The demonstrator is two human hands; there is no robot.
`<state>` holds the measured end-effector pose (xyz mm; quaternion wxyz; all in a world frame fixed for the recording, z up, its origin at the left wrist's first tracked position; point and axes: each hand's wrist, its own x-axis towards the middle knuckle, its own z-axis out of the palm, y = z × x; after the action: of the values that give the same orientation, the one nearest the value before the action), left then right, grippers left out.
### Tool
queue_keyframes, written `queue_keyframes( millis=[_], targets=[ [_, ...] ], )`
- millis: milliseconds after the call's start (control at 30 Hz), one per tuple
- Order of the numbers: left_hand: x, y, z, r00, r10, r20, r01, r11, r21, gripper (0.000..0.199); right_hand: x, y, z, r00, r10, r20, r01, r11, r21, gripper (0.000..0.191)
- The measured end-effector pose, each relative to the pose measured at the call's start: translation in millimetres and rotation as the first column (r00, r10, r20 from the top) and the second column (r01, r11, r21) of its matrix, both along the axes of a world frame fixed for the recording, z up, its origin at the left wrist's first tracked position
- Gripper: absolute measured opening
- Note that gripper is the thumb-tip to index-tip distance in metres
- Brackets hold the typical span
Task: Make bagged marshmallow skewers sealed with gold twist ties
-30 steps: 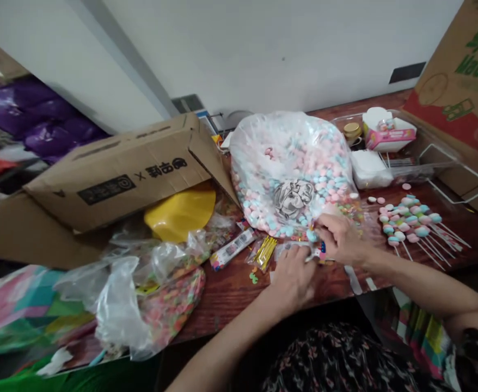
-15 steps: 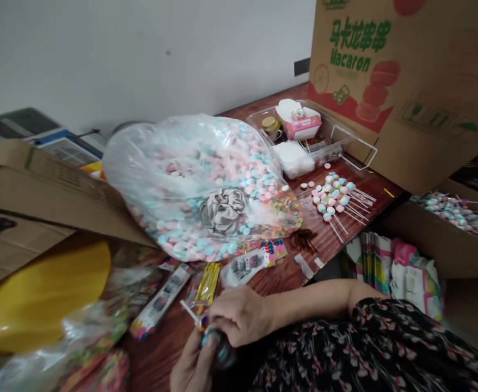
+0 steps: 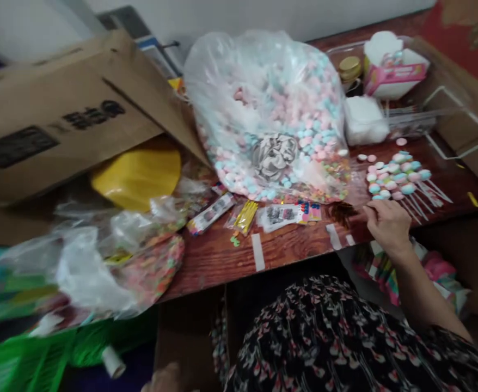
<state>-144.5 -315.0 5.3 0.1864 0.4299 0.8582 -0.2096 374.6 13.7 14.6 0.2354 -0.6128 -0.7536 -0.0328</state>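
My right hand [image 3: 390, 226] is at the table's front right, its fingers bent together beside the brown-gold twist ties [image 3: 342, 213]. Whatever its fingertips grip is too small or hidden to name. Just beyond it lies a cluster of pink, white and blue candies on white sticks [image 3: 398, 177]. My left hand [image 3: 163, 378] shows only as a blur at the bottom edge, below the table. Its fingers are mostly out of frame, and nothing held can be made out. Yellow twist ties [image 3: 246, 216] and printed packets [image 3: 280, 216] lie along the table's middle.
A big clear bag of pastel candies [image 3: 320, 109] fills the table's back. Behind right stands a clear tub [image 3: 410, 128] with a jar and a pink box. Left are an open carton [image 3: 59, 109], smaller candy bags [image 3: 153, 267] and a green crate [image 3: 26, 359].
The hands were together over a wrapped candy on a stick; now they are apart, right hand to the right, left hand down. The candy is out of sight. The view has turned left and down.
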Motion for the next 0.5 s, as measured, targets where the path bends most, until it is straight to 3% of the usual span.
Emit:
queue_keyframes(
  millis=[67, 100, 167, 233, 267, 300, 367, 500],
  targets=[
    [25, 55, 8.2, 0.977, -0.186, 0.1, 0.161, 0.963, 0.216, 0.026, 15, -6, -2.4, 0.986, -0.142, 0.091, 0.146, 0.989, -0.031, 0.024],
    [44, 91, 13.7, 0.934, -0.345, 0.095, 0.282, 0.872, 0.399, 0.025, 17, -8, -3.7, 0.97, -0.206, 0.127, 0.214, 0.976, -0.049, 0.025],
    [88, 166, 25.0, 0.789, -0.614, -0.021, 0.462, 0.571, 0.679, 0.025, 16, -10, -6.4, 0.934, -0.301, 0.193, 0.323, 0.942, -0.09, 0.026],
    [135, 236, 32.7, 0.579, -0.805, -0.128, 0.6, 0.314, 0.736, 0.025, 10, -9, -8.3, 0.908, -0.345, 0.239, 0.382, 0.915, -0.129, 0.027],
    [155, 265, 34.1, 0.484, -0.86, -0.162, 0.665, 0.241, 0.706, 0.028, 7, -8, -8.6, 0.902, -0.352, 0.249, 0.394, 0.907, -0.146, 0.027],
    [173, 288, 33.7, 0.42, -0.887, -0.192, 0.716, 0.193, 0.671, 0.031, 4, -7, -8.3, 0.9, -0.356, 0.251, 0.402, 0.901, -0.162, 0.027],
    [195, 320, 27.8, 0.351, -0.913, -0.21, 0.795, 0.171, 0.582, 0.03, 1, -5, -6.9, 0.899, -0.361, 0.246, 0.411, 0.89, -0.196, 0.027],
    [199, 339, 5.3, 0.308, -0.919, -0.245, 0.828, 0.132, 0.545, 0.028, 2, 0, -4.0, 0.9, -0.345, 0.268, 0.413, 0.872, -0.264, 0.026]
  ],
)
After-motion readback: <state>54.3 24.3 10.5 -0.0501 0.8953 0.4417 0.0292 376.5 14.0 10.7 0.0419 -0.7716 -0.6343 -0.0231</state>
